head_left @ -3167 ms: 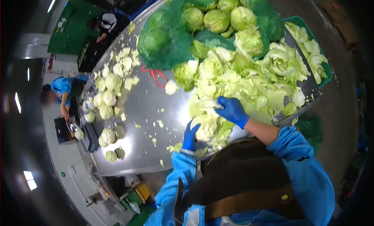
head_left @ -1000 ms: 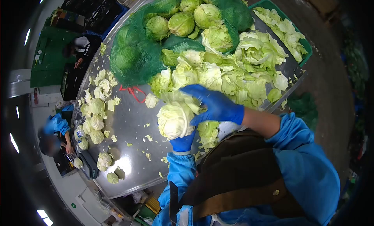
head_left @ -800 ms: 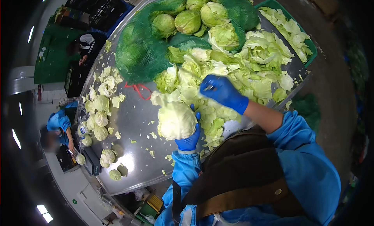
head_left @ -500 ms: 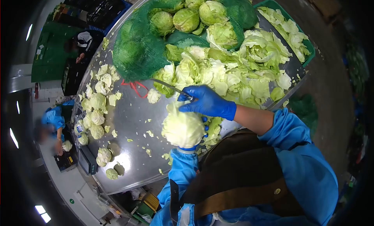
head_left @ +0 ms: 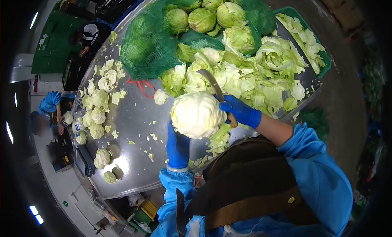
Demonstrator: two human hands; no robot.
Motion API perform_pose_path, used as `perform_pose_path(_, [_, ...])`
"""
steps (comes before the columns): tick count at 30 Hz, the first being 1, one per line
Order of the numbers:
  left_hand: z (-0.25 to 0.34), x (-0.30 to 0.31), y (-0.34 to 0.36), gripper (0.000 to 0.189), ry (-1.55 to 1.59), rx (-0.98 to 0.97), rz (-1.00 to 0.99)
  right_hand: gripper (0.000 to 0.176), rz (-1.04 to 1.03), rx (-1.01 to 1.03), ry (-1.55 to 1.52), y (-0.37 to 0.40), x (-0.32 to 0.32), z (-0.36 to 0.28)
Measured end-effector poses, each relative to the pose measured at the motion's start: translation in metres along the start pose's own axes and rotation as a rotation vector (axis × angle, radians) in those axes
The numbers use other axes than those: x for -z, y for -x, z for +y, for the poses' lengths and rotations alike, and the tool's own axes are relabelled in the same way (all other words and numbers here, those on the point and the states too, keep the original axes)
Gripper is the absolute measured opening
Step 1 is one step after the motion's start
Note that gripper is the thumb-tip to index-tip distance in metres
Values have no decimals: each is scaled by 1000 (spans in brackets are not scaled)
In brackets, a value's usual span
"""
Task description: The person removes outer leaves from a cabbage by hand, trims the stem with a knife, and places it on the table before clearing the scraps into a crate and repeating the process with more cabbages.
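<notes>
A pale, trimmed cabbage (head_left: 198, 115) is held up over the near edge of the metal table. My left hand (head_left: 178, 147), in a blue glove, supports it from the lower left; some of its fingers are hidden behind the head. My right hand (head_left: 241, 110), also gloved in blue, is closed round the handle of a curved knife (head_left: 212, 81) at the cabbage's right side. The blade points up and left, above the leaves. Loose outer cabbage leaves (head_left: 241, 80) lie in a heap just beyond both hands.
A green mesh sack (head_left: 143, 53) of untrimmed cabbages lies at the back of the metal table (head_left: 134, 155). Trimmed pieces (head_left: 98, 110) and a scale (head_left: 83, 161) are at the left. A green crate (head_left: 324, 61) holds leaves. Two other people work beyond the left edge.
The cabbage has risen slightly rightward and turned. My left hand has shifted to its left side. My right hand has moved right, and the knife has swung from pointing left to pointing up.
</notes>
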State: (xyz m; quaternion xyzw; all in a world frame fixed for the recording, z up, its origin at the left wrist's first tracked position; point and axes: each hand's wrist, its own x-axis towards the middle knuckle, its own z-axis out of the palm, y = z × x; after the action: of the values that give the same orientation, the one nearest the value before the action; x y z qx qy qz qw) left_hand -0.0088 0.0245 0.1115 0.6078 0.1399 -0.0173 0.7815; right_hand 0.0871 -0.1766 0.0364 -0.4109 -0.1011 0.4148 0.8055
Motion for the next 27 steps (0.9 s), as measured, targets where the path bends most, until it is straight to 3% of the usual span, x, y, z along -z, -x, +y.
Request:
perform_pose_path(1, [7,-2,-1,93,300,33,132,52,21,-85,-18,1,-1,4])
perform_pose_path(2, [15,-7,-3,108,216,69,244,52,42,-166,-35,1,-2,10])
perform_pose_path(5, [-11,-10,0,116,-363,-343,30,56,93,-373,-79,1,-4,28])
perform_pose_path(6, [-16,-15,5,122,-171,-173,121,57,105,-390,-77,-2,-3,30])
perform_pose_path(7, [-18,-13,2,122,-193,-143,149,57,118,-406,-76,-5,-5,25])
perform_pose_path(8, [-25,-10,-1,121,-213,-107,181,61,195,-430,148,-4,-7,8])
perform_pose_path(9, [-33,-7,-4,120,-230,-71,212,55,317,-240,330,-8,-6,12])
perform_pose_path(10, [-44,0,-8,120,-415,-115,234,46,425,142,837,-9,8,20])
perform_pose_path(11, [-56,4,-13,122,-390,-82,226,42,504,551,1331,-7,13,16])
perform_pose_path(14, [-114,25,-32,128,-375,-36,194,41,247,391,1532,12,8,2])
perform_pose_path(16, [-121,17,-35,128,-484,-50,185,39,97,242,1688,17,7,8])
perform_pose_path(23, [-99,13,-33,116,-388,57,183,60,237,168,1257,4,3,22])
perform_pose_path(25, [-105,19,-31,111,-457,-45,199,71,319,218,1167,-4,5,24])
perform_pose_path(26, [-105,17,-30,110,-434,-57,205,81,305,-37,1086,-5,-1,12])
perform_pose_path(27, [-104,14,-27,110,-410,-67,206,80,289,-16,1064,-8,4,18])
